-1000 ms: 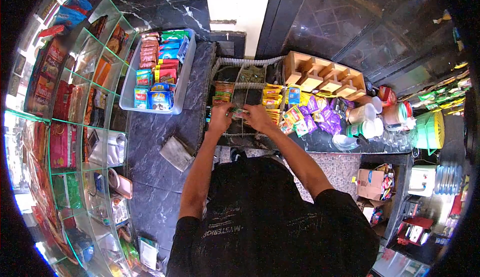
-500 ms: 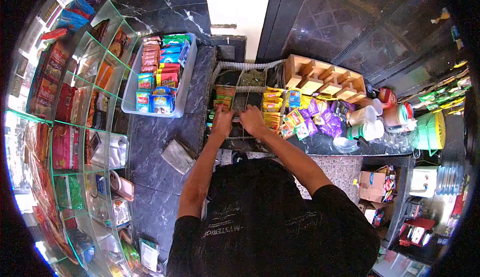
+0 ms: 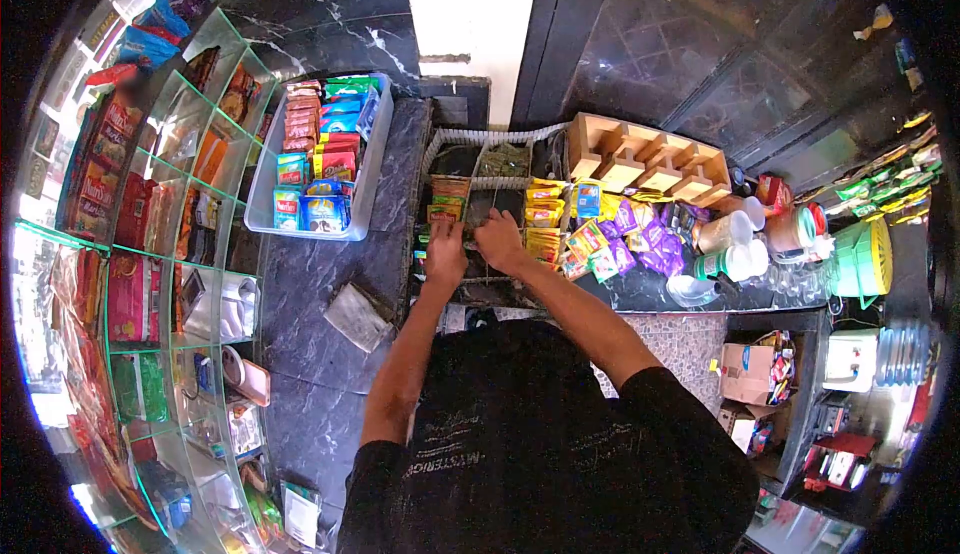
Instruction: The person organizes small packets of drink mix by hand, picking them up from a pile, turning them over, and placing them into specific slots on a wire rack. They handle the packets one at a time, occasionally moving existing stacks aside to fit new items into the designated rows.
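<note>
A divided rack (image 3: 482, 182) with pale woven-looking edging stands before me. Orange and green sachets (image 3: 447, 197) fill its left column, and yellow sachets (image 3: 543, 216) fill the right one. My left hand (image 3: 446, 252) is at the lower end of the orange and green sachets, fingers closed and pointing down into the rack. Beside it, my right hand (image 3: 498, 242) is closed at the middle section, close to a thin divider. Whatever the fingertips hold is too small and dark to make out.
A clear plastic bin (image 3: 375, 189) of upright sachets sits on the dark marble counter to the left. A folded cloth (image 3: 358, 316) lies below it. On the right are a wooden slotted holder (image 3: 650, 159), purple sachets (image 3: 655, 244), jars (image 3: 738, 257) and a green bucket (image 3: 858, 259). Glass shelves (image 3: 190, 254) line the far left.
My right hand has shifted slightly left, nearer my left hand. My left hand has moved slightly and its fingers stay at the sachets. The view has tilted a little.
</note>
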Demonstrator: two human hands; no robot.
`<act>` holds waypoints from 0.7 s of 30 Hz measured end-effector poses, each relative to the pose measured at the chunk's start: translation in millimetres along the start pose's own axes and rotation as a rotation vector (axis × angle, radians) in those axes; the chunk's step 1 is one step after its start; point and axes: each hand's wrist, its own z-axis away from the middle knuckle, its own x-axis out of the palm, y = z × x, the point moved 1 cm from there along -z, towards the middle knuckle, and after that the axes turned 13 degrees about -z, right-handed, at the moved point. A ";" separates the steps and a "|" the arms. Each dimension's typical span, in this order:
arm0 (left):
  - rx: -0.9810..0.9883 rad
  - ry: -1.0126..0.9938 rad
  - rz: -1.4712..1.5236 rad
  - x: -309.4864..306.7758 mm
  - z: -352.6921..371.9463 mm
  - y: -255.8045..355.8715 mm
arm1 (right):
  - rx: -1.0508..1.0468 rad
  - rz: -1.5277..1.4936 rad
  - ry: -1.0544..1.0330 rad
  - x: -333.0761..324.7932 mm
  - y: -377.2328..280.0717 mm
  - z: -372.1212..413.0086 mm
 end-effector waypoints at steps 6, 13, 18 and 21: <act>-0.221 -0.007 0.065 -6.2 24.6 5.3 | 0.001 -0.043 0.014 -0.2 -4.3 -3.6; -0.290 0.091 0.385 -40.2 11.0 6.9 | -0.214 -0.187 0.147 -45.5 2.8 -2.0; -0.498 0.084 0.969 -17.0 8.5 -5.7 | -0.093 -0.849 0.240 -69.6 14.8 -6.8; -0.537 0.058 1.082 -25.5 6.5 5.6 | -0.032 -0.859 0.101 -66.7 24.1 -3.7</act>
